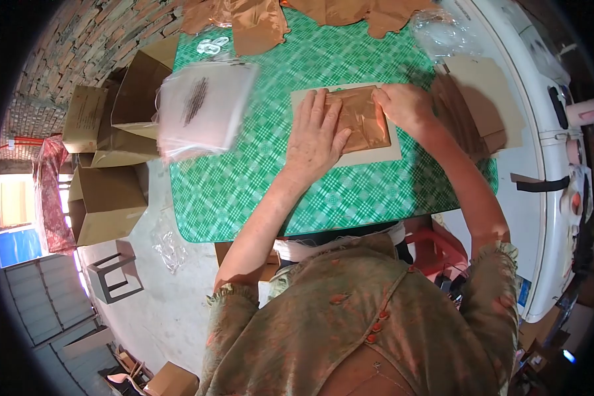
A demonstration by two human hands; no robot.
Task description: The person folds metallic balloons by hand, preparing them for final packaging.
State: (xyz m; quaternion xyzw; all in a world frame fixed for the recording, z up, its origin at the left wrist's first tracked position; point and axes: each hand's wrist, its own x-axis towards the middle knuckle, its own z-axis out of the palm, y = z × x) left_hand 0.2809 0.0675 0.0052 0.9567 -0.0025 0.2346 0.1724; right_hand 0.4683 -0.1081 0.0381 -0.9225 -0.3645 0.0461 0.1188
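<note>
A shiny copper-coloured folded cloth (363, 125) lies on a cream card sheet (383, 154), which rests on the green checked tablecloth (277, 191). My left hand (313, 135) is spread flat, its fingers over the left side of the cloth and the card. At the cloth's upper right corner, my right hand (406, 107) has its fingers curled in and pinches the edge. To the left sits a stack of clear plastic bags (204, 109) with dark print. More copper-coloured cloth pieces (261, 30) lie along the far edge of the table.
White rings (212, 45) lie behind the bags. Crumpled clear plastic (445, 33) is at the far right, above card sheets (485, 99) beside the table. Open cardboard boxes (112, 195) stand on the left, near a grey stool frame (115, 272). A red stool (435, 247) is at the table's front.
</note>
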